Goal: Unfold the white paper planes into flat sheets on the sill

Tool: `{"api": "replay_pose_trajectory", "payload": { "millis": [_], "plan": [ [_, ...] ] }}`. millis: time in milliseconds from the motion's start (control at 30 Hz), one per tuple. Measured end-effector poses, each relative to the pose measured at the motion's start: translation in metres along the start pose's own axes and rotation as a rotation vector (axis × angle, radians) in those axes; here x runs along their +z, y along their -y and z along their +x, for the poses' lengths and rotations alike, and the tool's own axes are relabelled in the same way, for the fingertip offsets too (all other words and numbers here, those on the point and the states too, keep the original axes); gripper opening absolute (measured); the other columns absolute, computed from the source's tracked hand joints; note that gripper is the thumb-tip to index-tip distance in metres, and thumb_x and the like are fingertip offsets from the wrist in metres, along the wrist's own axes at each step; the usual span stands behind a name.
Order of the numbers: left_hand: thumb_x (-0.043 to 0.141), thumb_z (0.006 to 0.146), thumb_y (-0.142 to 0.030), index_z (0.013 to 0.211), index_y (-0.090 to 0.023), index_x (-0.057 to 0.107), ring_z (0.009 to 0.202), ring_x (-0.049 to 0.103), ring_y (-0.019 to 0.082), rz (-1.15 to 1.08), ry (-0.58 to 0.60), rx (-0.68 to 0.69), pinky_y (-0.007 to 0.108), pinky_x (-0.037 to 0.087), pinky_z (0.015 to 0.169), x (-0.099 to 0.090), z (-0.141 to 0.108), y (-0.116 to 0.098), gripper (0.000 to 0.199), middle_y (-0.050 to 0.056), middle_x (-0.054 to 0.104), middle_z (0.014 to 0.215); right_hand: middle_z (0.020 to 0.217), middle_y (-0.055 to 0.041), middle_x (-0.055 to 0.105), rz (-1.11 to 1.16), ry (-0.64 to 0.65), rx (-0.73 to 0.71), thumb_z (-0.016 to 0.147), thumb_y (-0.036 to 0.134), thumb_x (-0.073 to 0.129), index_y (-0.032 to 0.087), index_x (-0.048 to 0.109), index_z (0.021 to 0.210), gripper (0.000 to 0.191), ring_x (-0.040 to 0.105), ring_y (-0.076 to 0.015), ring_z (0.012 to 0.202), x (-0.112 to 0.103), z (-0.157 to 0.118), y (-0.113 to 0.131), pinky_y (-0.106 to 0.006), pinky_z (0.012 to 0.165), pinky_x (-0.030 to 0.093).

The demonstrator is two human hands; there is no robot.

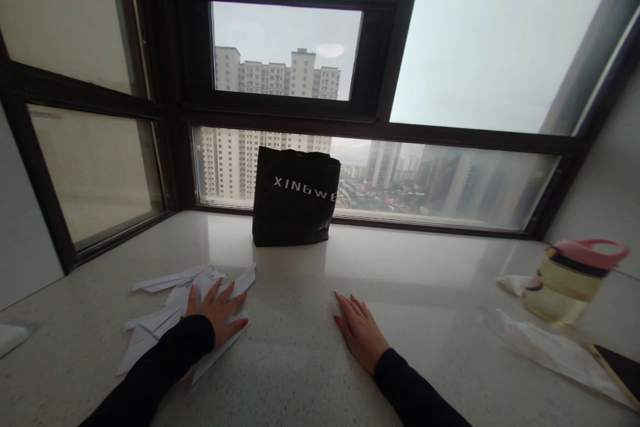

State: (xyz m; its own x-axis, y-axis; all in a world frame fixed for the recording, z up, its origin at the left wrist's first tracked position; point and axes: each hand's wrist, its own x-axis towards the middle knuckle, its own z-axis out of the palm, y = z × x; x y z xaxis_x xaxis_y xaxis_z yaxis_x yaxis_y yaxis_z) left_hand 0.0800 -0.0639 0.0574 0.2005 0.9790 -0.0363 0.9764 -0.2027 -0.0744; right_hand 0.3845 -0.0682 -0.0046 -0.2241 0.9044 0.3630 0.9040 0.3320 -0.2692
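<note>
My left hand (pixel 217 312) lies with spread fingers on a loose pile of folded white papers (pixel 157 320) at the left of the pale speckled counter. Part of the pile is hidden under this hand and its black sleeve. My right hand (pixel 361 333) rests flat on the bare counter (pixel 290 360), its fingers stretched out and holding nothing. Beyond both hands, a black bag (pixel 295 203) with white lettering stands upright near the window.
On the right stands a yellowish bottle (pixel 565 287) with a pink lid. Beside it lie a crumpled white wrapper (pixel 560 350) and a dark flat device (pixel 623 370) at the edge. Dark-framed windows (pixel 295 110) border the counter's back. A white object (pixel 13 337) sits far left.
</note>
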Motion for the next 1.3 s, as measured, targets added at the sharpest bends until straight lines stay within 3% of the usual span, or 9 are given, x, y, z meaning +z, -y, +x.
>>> {"api": "replay_pose_trajectory", "payload": {
  "millis": [100, 167, 300, 367, 467, 567, 1300],
  "plan": [
    [0.042, 0.071, -0.038, 0.115, -0.025, 0.043, 0.119, 0.015, 0.030, 0.100, -0.169, 0.071, 0.060, -0.001, 0.088, -0.006, 0.000, -0.023, 0.045, 0.005, 0.030, 0.129, 0.120, -0.0100, 0.042, 0.053, -0.012, -0.056, 0.083, 0.032, 0.030, 0.011, 0.036, 0.121, 0.044, 0.029, -0.0224, 0.115, -0.004, 0.001, 0.006, -0.040, 0.094, 0.023],
    [0.037, 0.075, -0.035, 0.115, -0.020, 0.043, 0.120, 0.017, 0.026, 0.029, -0.234, 0.178, 0.055, 0.004, 0.092, -0.003, 0.001, -0.047, 0.043, 0.007, 0.031, 0.128, 0.123, -0.0095, 0.039, 0.097, 0.004, -0.119, 0.083, 0.034, 0.031, 0.012, 0.034, 0.122, 0.045, 0.028, -0.0209, 0.116, -0.007, 0.000, 0.012, -0.039, 0.095, 0.022],
    [0.028, 0.078, -0.047, 0.122, -0.017, 0.032, 0.118, 0.024, 0.023, -0.180, -0.165, 0.519, 0.045, 0.024, 0.092, 0.025, 0.000, -0.090, 0.053, 0.007, 0.031, 0.129, 0.122, -0.0078, 0.040, 0.122, 0.140, -0.221, 0.081, 0.039, 0.035, 0.016, 0.037, 0.121, 0.045, 0.029, -0.0208, 0.115, -0.011, -0.001, 0.019, -0.040, 0.095, 0.021],
    [0.021, 0.082, -0.043, 0.124, -0.018, 0.027, 0.117, 0.026, 0.020, -0.227, -0.227, 0.534, 0.042, 0.025, 0.093, 0.041, -0.002, -0.100, 0.049, 0.005, 0.031, 0.129, 0.122, -0.0072, 0.041, 0.107, 0.190, -0.227, 0.081, 0.040, 0.036, 0.018, 0.039, 0.120, 0.044, 0.030, -0.0213, 0.114, -0.013, -0.002, 0.020, -0.041, 0.095, 0.021],
    [0.021, 0.083, -0.042, 0.124, -0.021, 0.028, 0.116, 0.029, 0.017, -0.256, -0.310, 0.525, 0.039, 0.024, 0.095, 0.053, -0.005, -0.102, 0.046, 0.003, 0.033, 0.128, 0.122, -0.0067, 0.040, 0.092, 0.201, -0.216, 0.081, 0.039, 0.035, 0.020, 0.038, 0.120, 0.043, 0.030, -0.0211, 0.114, -0.015, -0.003, 0.022, -0.041, 0.095, 0.020],
    [0.022, 0.083, -0.043, 0.123, -0.022, 0.030, 0.115, 0.030, 0.018, -0.267, -0.327, 0.525, 0.038, 0.023, 0.095, 0.051, -0.006, -0.100, 0.046, 0.003, 0.034, 0.127, 0.122, -0.0063, 0.041, 0.085, 0.190, -0.210, 0.082, 0.038, 0.034, 0.020, 0.038, 0.120, 0.043, 0.030, -0.0211, 0.114, -0.016, -0.003, 0.024, -0.041, 0.095, 0.021],
    [0.028, 0.080, -0.041, 0.120, -0.021, 0.035, 0.117, 0.026, 0.019, -0.310, -0.195, 0.467, 0.040, 0.019, 0.096, 0.037, -0.011, -0.104, 0.045, 0.004, 0.030, 0.130, 0.124, -0.0040, 0.039, 0.073, 0.180, -0.226, 0.082, 0.039, 0.034, 0.023, 0.038, 0.120, 0.041, 0.029, -0.0199, 0.115, -0.010, -0.004, 0.017, -0.041, 0.096, 0.020]
  ]
}}
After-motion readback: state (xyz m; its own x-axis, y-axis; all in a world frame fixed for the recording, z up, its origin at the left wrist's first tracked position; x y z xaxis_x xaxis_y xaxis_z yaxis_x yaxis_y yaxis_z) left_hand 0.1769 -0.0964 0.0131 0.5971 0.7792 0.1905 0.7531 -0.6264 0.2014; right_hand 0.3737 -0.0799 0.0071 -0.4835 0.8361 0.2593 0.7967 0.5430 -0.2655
